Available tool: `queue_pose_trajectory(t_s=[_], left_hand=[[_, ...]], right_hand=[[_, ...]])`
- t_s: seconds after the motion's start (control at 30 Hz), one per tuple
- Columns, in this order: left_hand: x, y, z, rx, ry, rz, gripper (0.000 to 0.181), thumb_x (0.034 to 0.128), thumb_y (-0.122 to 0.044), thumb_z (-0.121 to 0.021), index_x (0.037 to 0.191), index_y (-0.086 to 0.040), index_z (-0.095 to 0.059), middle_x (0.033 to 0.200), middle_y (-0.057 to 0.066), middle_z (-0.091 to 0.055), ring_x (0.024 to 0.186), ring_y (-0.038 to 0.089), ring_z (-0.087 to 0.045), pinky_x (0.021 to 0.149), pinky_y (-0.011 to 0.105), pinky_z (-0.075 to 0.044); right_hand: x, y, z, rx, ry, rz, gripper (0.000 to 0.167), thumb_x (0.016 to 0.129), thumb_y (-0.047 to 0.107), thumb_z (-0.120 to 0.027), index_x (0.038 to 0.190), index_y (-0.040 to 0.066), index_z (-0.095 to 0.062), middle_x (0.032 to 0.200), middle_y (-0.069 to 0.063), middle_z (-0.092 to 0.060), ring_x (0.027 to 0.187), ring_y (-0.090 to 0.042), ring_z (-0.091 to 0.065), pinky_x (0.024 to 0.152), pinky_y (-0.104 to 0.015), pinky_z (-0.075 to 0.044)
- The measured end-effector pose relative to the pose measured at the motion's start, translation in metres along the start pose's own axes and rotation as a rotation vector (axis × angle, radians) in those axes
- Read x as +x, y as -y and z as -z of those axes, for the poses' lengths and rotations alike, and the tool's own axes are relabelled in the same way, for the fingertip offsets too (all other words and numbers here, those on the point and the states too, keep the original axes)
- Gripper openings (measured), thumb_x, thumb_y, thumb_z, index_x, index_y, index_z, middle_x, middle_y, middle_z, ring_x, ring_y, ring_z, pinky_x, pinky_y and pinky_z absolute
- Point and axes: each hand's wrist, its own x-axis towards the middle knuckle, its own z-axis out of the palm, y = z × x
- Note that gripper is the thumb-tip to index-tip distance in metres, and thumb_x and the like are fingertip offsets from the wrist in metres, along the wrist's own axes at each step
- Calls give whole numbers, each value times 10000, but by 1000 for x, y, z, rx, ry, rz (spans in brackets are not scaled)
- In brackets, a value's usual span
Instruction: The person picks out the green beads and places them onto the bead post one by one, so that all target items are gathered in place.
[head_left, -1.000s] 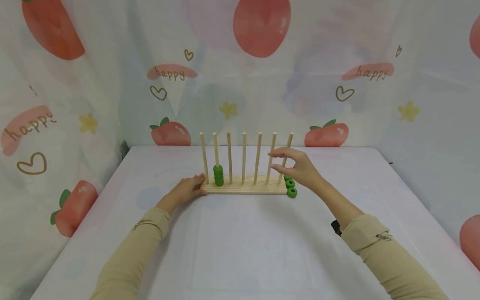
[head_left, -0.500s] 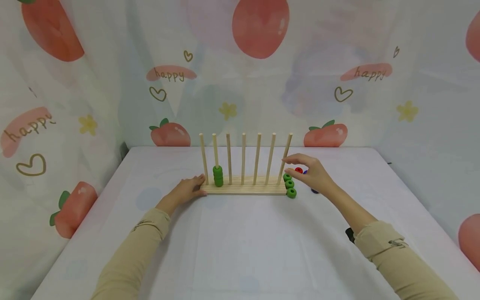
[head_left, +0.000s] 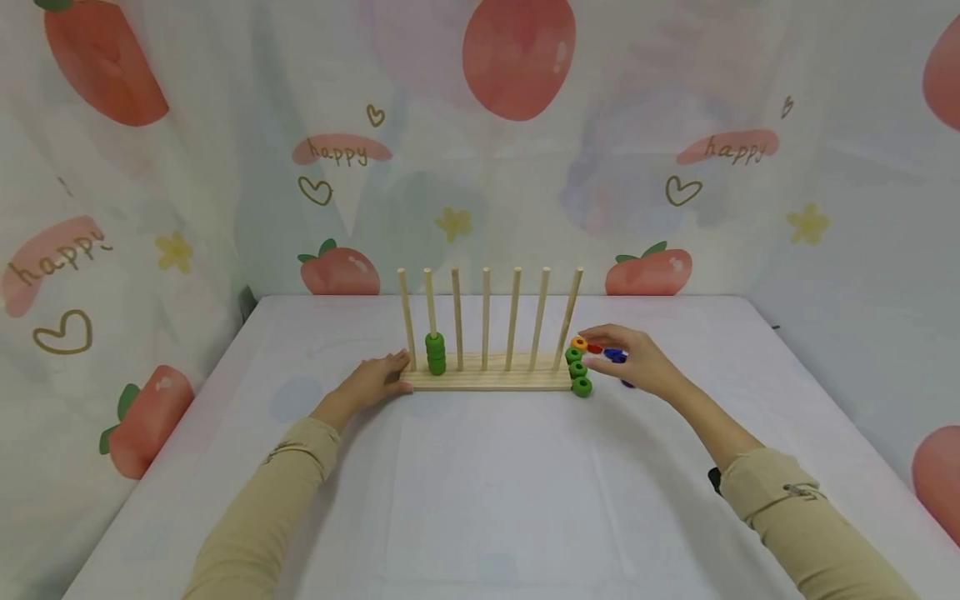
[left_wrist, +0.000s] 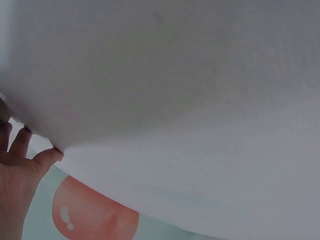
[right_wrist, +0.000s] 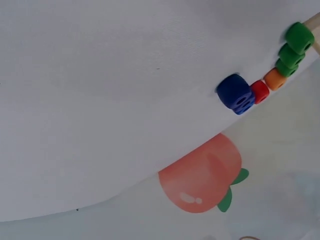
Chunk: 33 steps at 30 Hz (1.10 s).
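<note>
"What's closest to the camera?"

"Two rolled-up sleeves [head_left: 802, 508], well in front of the wooden rack [head_left: 491, 381], over the white table [head_left: 480, 533]."

"And the hands?"

"The left hand [head_left: 367, 382] holds the rack's left end, thumb at the front corner and fingers bent against the end. The right hand [head_left: 637, 360] is just off the rack's right end, thumb and forefinger apart, with beads in the gap between them. Nothing looks held there. I can't tell whether a fingertip touches a bead, and the right wrist view leaves that hand out."

"Which beads lie loose?"

"Three loose green beads [head_left: 581, 387] in a row from front to back along the rack's right end. At the back of that row comes an orange bead [head_left: 579, 342], then, farther out from the rack, a red bead [right_wrist: 259, 92] and some blue beads [right_wrist: 234, 91], partly behind the hand in the head view."

"How much is done?"

"Of the rack's seven upright pegs [head_left: 487, 317], only the second from its left end is loaded, with a short stack of green beads [head_left: 435, 354] at the base. The other six are bare, so I'd judge it early: one colour placed, the loose ones remaining."

"Anything beyond?"

"Behind the rack, a fruit-printed curtain [head_left: 480, 183]."
</note>
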Motion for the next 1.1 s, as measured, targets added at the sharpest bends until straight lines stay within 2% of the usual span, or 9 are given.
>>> queue_pose_trajectory(t_s=[0.2, 0.37, 0.6, 0.7, 0.83, 0.87, 0.97, 1.07, 1.1], left_hand=[[1, -2, 1, -3, 12, 12, 692, 894, -353, -604, 1421, 20, -356, 1472, 217, -345, 1339, 444, -349, 1038, 693, -249], [1, -1, 1, -3, 7, 8, 695, 889, -355, -607, 1418, 22, -360, 1470, 211, -350, 1337, 444, -352, 1034, 695, -251], [0, 0, 0, 8, 0, -1, 686, 890, -345, -610, 1409, 36, -371, 1465, 213, -359, 1331, 445, -360, 1025, 700, -259], [0, 1, -1, -13, 0, -7, 692, 890, -353, -609, 1407, 40, -370, 1465, 214, -355, 1335, 444, -351, 1028, 706, -246], [2, 9, -5, -66, -8, -45, 771, 869, -497, -570, 1414, 14, -376, 1466, 206, -362, 1336, 445, -350, 1022, 722, -228], [4, 13, -7, -69, -27, -72, 792, 862, -551, -541, 1422, -15, -377, 1466, 187, -373, 1334, 430, -365, 1003, 732, -237], [5, 17, -9, -68, -36, -89, 835, 840, -616, -509, 1425, -33, -386, 1465, 178, -385, 1328, 424, -380, 990, 734, -251], [5, 15, -7, -78, -37, -75, 791, 859, -545, -552, 1415, -7, -389, 1464, 193, -375, 1329, 434, -371, 1000, 732, -241], [4, 11, -5, -79, -21, -52, 772, 864, -495, -580, 1405, 22, -389, 1463, 214, -364, 1330, 449, -357, 1018, 723, -231]], right_hand=[[-4, -14, 0, 20, 40, -28, 454, 831, 104, -716, 1234, -31, -557, 1215, -251, -595, 1118, -417, -573, 944, -554, -448], [-6, -22, -3, 26, 59, -53, 482, 817, 102, -728, 1232, -66, -549, 1219, -267, -594, 1135, -407, -564, 961, -534, -443], [-10, -27, -7, -12, 97, -94, 432, 834, 111, -713, 1195, -70, -561, 1171, -278, -602, 1089, -426, -565, 944, -552, -460], [-10, -30, -8, -27, 117, -93, 416, 834, 94, -709, 1184, -78, -563, 1163, -275, -604, 1066, -419, -571, 936, -545, -469], [-10, -35, -10, -31, 136, -79, 406, 828, 64, -703, 1179, -91, -568, 1157, -271, -611, 1038, -408, -580, 914, -539, -482], [-10, -37, -10, -32, 141, -75, 403, 828, 59, -701, 1178, -92, -570, 1153, -269, -614, 1034, -405, -582, 908, -538, -485], [-9, -42, -13, -34, 160, -69, 397, 828, 69, -704, 1173, -83, -579, 1140, -256, -625, 1025, -393, -586, 896, -529, -493], [-9, -46, -15, -44, 186, -84, 375, 831, 85, -704, 1155, -69, -594, 1122, -237, -635, 1020, -376, -593, 890, -519, -500], [-9, -47, -16, -49, 198, -92, 369, 832, 93, -704, 1149, -64, -598, 1118, -231, -637, 1019, -373, -595, 892, -518, -501]])
